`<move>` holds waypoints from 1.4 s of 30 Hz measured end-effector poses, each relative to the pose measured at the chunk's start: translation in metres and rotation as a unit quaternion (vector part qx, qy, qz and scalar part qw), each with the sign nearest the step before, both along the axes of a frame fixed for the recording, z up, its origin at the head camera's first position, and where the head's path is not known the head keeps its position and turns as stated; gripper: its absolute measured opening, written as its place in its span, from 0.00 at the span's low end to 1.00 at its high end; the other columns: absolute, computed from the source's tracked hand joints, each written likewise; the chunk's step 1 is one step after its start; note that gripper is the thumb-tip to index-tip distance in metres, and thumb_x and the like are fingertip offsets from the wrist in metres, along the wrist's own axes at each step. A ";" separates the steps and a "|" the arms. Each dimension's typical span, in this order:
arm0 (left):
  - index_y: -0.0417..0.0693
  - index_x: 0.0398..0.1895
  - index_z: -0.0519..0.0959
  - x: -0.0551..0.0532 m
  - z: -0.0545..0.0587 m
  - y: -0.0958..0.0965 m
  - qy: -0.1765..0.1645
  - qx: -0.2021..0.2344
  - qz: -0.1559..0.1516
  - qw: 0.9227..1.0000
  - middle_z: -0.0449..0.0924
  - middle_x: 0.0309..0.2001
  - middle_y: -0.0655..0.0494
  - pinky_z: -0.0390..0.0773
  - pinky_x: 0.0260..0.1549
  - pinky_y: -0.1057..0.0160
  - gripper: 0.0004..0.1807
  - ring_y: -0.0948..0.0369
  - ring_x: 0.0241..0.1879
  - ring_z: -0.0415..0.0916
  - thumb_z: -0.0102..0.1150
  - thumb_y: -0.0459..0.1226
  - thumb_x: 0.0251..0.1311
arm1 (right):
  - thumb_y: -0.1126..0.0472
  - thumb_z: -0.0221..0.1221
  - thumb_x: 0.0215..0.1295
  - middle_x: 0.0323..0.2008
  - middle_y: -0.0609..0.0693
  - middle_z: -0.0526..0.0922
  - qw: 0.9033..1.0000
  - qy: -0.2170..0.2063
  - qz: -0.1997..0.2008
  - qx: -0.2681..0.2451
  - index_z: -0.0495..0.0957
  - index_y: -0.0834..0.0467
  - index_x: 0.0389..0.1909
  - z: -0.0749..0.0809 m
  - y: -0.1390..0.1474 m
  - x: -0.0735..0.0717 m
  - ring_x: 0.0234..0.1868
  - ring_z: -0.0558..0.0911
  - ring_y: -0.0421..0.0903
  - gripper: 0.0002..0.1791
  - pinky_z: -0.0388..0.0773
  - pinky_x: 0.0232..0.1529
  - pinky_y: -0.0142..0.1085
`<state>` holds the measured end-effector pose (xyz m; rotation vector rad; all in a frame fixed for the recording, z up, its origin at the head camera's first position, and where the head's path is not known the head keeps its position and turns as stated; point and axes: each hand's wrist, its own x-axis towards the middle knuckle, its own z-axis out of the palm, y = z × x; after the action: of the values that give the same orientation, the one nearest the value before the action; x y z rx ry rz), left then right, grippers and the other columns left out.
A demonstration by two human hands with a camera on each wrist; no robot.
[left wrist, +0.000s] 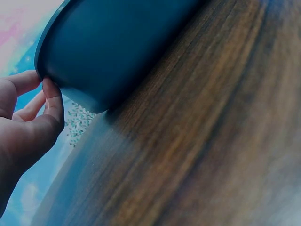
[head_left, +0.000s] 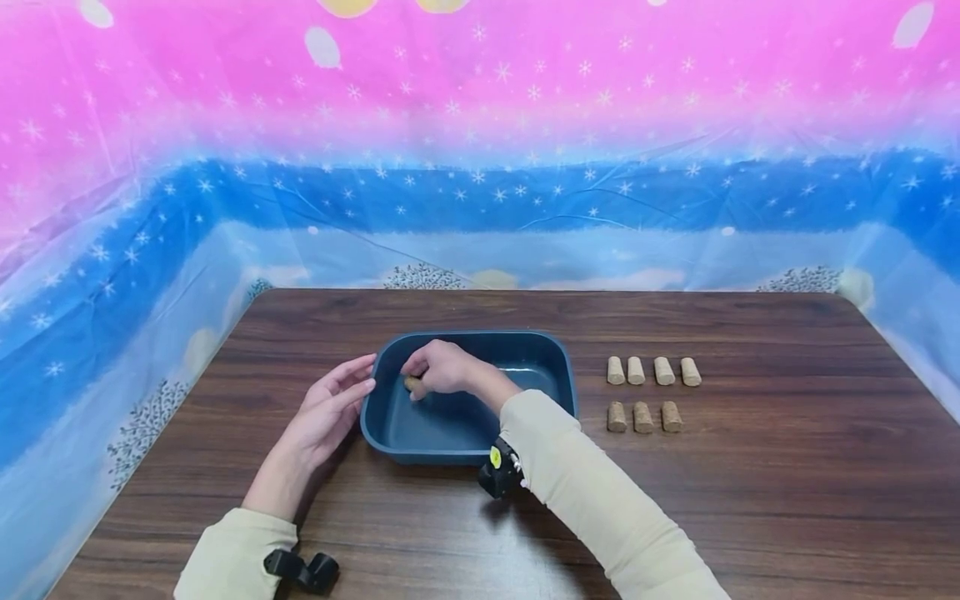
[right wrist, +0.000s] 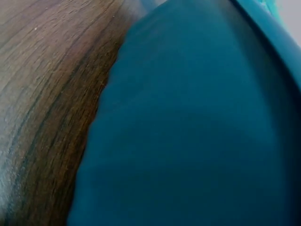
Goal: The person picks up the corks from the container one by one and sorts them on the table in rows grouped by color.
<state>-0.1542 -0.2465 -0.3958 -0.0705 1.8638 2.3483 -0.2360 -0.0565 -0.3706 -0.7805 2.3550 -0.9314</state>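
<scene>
A dark blue rectangular basin (head_left: 465, 457) stands on the table. Inside its left half, my right hand (head_left: 444, 368) pinches a brown cork (head_left: 413, 383) between thumb and fingers, low over the basin floor. My left hand (head_left: 330, 412) touches the outside of the basin's left end, with fingertips and thumb right at the rim. The left wrist view shows this closer: the left hand (left wrist: 33, 120) meets the basin wall (left wrist: 108, 52) just by its edge. In the right wrist view the basin's outer wall (right wrist: 188, 122) fills most of the picture, hiding the right hand.
Right of the basin, several pale corks (head_left: 663, 371) stand in a back row, and 3 darker corks (head_left: 642, 417) in a front row. The brown wooden table (head_left: 787, 483) is backed by a pink and blue snowflake cloth (head_left: 480, 192).
</scene>
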 end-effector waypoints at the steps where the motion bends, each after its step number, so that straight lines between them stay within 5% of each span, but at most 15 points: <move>1: 0.38 0.65 0.66 0.000 0.000 0.000 -0.002 -0.001 0.001 1.000 0.68 0.51 0.53 0.73 0.51 0.69 0.23 0.62 0.50 0.72 0.53 0.30 0.68 | 0.65 0.64 0.62 0.53 0.54 0.81 1.000 0.000 -0.003 0.004 0.78 0.60 0.57 0.000 -0.001 0.000 0.54 0.78 0.47 0.21 0.73 0.56 0.39; 17: 0.41 0.63 0.68 0.000 -0.001 0.000 0.003 0.003 0.000 1.000 0.68 0.50 0.53 0.73 0.51 0.69 0.20 0.62 0.50 0.71 0.52 0.29 0.68 | 0.60 0.65 0.62 0.41 0.50 0.83 0.998 0.045 0.006 0.034 0.83 0.59 0.46 -0.001 -0.001 0.000 0.41 0.79 0.43 0.13 0.77 0.47 0.35; 30: 0.43 0.62 0.70 -0.001 -0.002 0.000 0.005 -0.002 -0.004 1.000 0.69 0.50 0.54 0.73 0.51 0.68 0.19 0.61 0.51 0.70 0.52 0.30 0.69 | 0.56 0.67 0.60 0.40 0.47 0.83 0.998 0.044 -0.030 -0.021 0.82 0.58 0.46 0.008 0.002 0.004 0.40 0.79 0.42 0.15 0.77 0.47 0.36; 42: 0.39 0.65 0.66 0.001 0.000 -0.001 0.000 -0.013 -0.002 1.000 0.68 0.51 0.54 0.72 0.53 0.69 0.23 0.62 0.51 0.70 0.53 0.31 0.68 | 0.52 0.65 0.62 0.36 0.45 0.81 0.996 0.067 -0.012 -0.052 0.81 0.58 0.47 0.022 0.017 0.011 0.38 0.78 0.41 0.17 0.76 0.42 0.33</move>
<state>-0.1535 -0.2470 -0.3958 -0.0685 1.8941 2.3208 -0.2247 -0.0400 -0.3490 -0.8816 2.4510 -1.0492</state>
